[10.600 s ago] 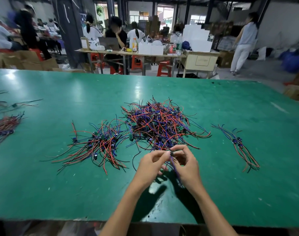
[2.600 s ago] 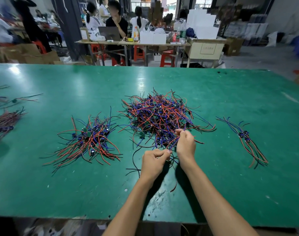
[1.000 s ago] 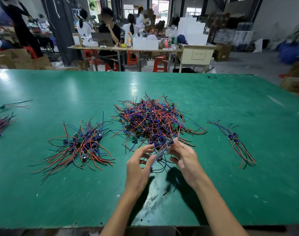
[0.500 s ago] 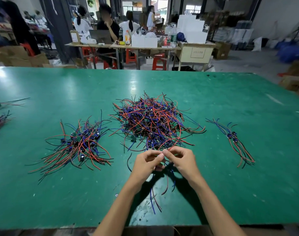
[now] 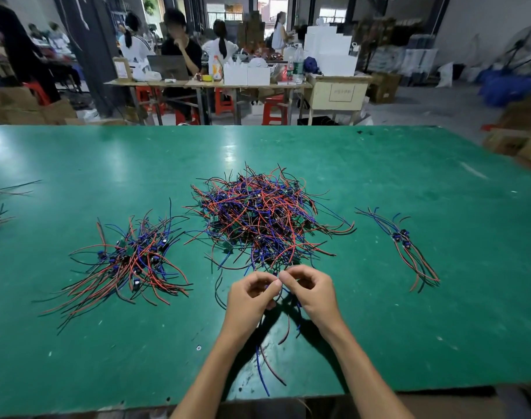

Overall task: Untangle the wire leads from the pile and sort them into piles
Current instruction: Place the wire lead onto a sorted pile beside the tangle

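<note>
Both the left hand [image 5: 252,293] and right hand [image 5: 311,290] are pinching one wire lead [image 5: 262,367], risking dragging the tangled pile [image 5: 261,216] along.

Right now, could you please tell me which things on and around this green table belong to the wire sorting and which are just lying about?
Part of the job:
- big tangled pile
- sorted pile on the left
- small pile on the right
- wire lead pinched by left hand and right hand

Just lying about:
- small screw
- bottles and white boxes on the far desk
</note>
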Demonstrator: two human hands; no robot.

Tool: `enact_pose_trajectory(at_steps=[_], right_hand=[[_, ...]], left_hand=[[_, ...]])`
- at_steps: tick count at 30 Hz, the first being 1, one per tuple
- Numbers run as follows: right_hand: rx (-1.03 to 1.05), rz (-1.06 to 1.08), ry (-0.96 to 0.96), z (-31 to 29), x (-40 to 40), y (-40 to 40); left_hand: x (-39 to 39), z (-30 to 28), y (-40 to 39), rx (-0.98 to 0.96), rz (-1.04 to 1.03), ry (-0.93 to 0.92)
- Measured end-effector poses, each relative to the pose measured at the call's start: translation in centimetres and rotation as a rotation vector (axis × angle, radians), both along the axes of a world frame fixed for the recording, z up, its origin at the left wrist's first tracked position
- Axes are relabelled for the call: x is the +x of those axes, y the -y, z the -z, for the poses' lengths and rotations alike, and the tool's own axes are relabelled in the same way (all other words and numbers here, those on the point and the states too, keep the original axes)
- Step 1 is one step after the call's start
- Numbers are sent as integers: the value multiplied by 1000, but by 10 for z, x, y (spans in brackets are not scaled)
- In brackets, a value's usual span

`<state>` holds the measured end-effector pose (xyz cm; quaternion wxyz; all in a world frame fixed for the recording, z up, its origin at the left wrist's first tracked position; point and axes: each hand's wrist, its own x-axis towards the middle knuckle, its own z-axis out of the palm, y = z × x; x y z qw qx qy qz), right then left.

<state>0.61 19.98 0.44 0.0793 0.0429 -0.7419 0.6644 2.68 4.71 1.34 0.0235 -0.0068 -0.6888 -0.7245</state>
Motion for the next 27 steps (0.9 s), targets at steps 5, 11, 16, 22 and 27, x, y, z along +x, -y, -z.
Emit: enact_pose_trajectory(at_steps=[5,11,16,22,27], right_hand=[[-91,-17,2,-1,1,0],[-118,44,28,-2,2,2],[-144,73,31,-4,4,7],[-189,144,58,-3,3,18],[2,137,5,3,3,19]], left_hand=[[-2,1,1,32,-32,11],[-2,5,0,-23,-33,-11],[-3,6,-1,-18,-55,-13],[-3,7,-2,-4,-55,-32],[-4,9,-1,-1,-32,-30]])
